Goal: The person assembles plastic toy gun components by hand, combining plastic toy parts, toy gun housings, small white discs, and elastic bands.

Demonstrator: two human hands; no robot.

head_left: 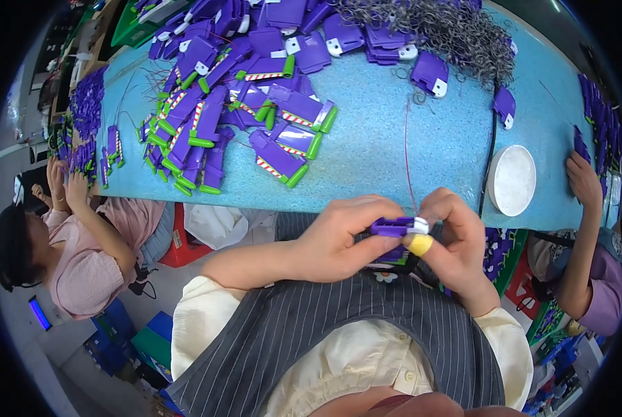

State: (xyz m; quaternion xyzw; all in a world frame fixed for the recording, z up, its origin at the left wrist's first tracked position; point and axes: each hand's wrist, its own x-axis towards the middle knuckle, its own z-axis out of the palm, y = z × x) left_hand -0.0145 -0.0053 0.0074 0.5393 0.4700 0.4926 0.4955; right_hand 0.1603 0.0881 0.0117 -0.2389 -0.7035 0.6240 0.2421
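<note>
Purple piece (387, 228) sits pinched between thumb and fingers of your left grip (342, 238); your right grip (460, 233) is closed around its white end (420, 224). The thin red wire (407, 149) rising beyond both could kink or snag if you tugged sideways. Right of your right grip stands a white bowl (511, 181), contents indistinct; nearer, just below that grip, a green crate (517, 260) holds purple parts (495, 251).

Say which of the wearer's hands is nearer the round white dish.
Right. The right hand, at the white end of the purple part, is left of the white dish, closer to the body; the left hand grips the part farther left.
</note>
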